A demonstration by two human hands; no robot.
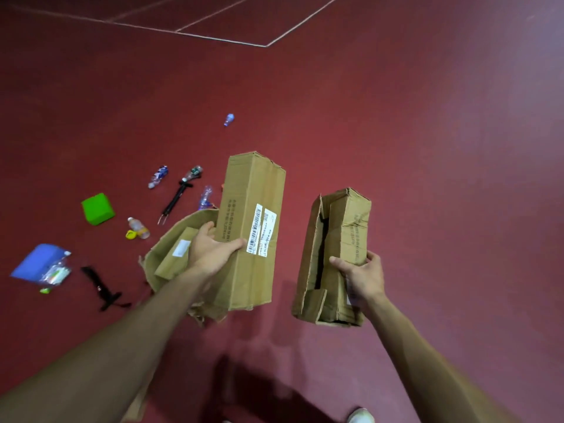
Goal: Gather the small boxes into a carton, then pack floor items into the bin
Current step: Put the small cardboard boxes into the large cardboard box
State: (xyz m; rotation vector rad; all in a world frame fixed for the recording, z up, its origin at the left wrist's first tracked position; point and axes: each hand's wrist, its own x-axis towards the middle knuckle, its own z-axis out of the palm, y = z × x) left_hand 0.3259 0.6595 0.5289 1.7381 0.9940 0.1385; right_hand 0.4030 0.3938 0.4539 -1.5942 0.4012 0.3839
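The left hand [213,248] grips a long box [253,227] at its middle, thumb across the front beside the barcode label. It holds the box upright over the right side of the open carton [158,248]. Whether the box's lower end touches the carton is unclear. A small box [177,253] with a white label lies inside the carton. The right hand [363,276] grips a torn box [341,233], its side split open, held apart to the right of the long box. Left of the carton, on the red floor [396,132], lie a green cube [97,209], several bottles [158,176], a black tool [175,199], a blue pouch [36,261] and a black strap [100,288]. A lone bottle [229,120] lies farther off. A white shoe [361,416] shows at the bottom edge.
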